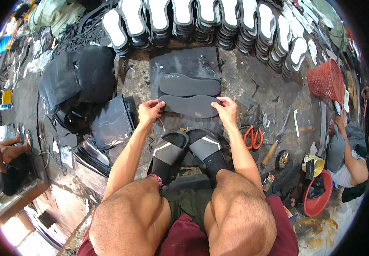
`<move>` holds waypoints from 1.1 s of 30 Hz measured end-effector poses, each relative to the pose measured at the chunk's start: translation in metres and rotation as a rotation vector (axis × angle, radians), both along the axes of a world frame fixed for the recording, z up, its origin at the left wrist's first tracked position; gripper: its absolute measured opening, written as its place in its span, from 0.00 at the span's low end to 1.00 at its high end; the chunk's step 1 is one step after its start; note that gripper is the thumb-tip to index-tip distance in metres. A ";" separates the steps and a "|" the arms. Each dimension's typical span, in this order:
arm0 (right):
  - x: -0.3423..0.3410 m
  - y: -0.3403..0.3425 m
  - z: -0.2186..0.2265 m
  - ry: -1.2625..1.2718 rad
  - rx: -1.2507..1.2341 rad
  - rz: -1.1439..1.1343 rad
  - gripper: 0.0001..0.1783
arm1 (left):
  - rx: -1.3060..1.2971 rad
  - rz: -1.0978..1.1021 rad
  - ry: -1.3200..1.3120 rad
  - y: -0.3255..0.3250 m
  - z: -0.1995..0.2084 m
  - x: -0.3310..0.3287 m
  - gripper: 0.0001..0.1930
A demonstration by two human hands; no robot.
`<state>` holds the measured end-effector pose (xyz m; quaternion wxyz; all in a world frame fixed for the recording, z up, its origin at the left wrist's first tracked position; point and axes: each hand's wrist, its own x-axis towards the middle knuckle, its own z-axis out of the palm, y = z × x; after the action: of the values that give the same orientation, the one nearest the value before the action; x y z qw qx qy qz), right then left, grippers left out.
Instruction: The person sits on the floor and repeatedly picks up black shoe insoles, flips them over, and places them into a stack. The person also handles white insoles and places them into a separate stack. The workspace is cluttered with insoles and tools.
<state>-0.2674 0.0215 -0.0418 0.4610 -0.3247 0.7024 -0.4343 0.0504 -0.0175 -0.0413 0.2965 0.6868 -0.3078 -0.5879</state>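
Two dark grey shoe soles lie side by side on a black mat (184, 62) on the floor. My left hand (149, 111) pinches the left end of the nearer sole (188, 106). The same sole's right end is held by my right hand (226, 110). The farther sole (189, 85) lies untouched just beyond it. My feet, in black and grey slide sandals (188, 147), rest just below the sole, with my bare knees at the bottom of the view.
Stacks of white-and-black soles (201, 21) line the far edge. Black sheet material (77, 77) is piled at left. Orange-handled scissors (252, 137) and a wooden-handled knife (276, 143) lie at right, near a red basket (327, 81) and red bowl (319, 194). Other people sit at both sides.
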 end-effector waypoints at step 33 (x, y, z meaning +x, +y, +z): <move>0.040 0.010 0.219 0.308 -0.762 0.603 0.09 | 0.120 0.284 0.952 -0.025 0.059 0.005 0.27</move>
<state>-0.2270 0.0316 0.1771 0.3057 -0.7185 0.4288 -0.4543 0.0557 -0.0426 0.0182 0.4414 0.3932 -0.0074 -0.8065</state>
